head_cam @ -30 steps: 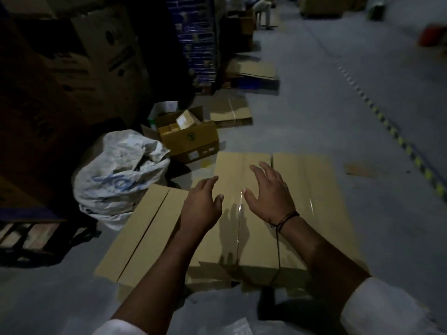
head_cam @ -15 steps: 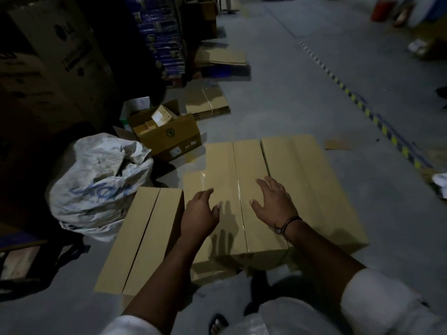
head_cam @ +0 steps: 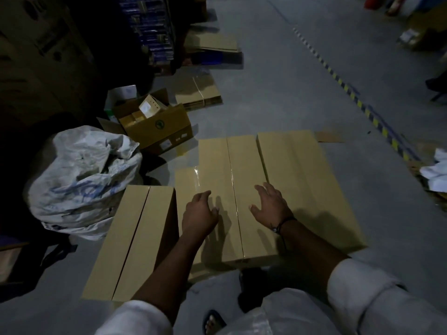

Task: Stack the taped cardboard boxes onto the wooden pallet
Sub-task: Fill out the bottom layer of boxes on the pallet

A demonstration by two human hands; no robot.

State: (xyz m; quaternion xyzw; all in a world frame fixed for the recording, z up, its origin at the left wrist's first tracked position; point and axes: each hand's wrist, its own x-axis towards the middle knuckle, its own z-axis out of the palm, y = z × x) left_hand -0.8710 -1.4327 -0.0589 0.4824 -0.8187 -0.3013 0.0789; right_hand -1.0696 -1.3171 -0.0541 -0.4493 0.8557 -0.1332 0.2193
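Nothing stacked yet: taped boxes (head_cam: 297,170) lie on the floor (head_cam: 302,93), left hand (head_cam: 199,211) and right hand (head_cam: 271,206) over the middle box (head_cam: 217,165), fingers spread, holding nothing; pallet not seen.

Left hand (head_cam: 198,211), right hand (head_cam: 271,206) spread above middle taped box (head_cam: 232,170) (contact unclear).

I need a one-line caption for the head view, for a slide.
Left hand and right hand, both open, hover over the middle taped cardboard box.
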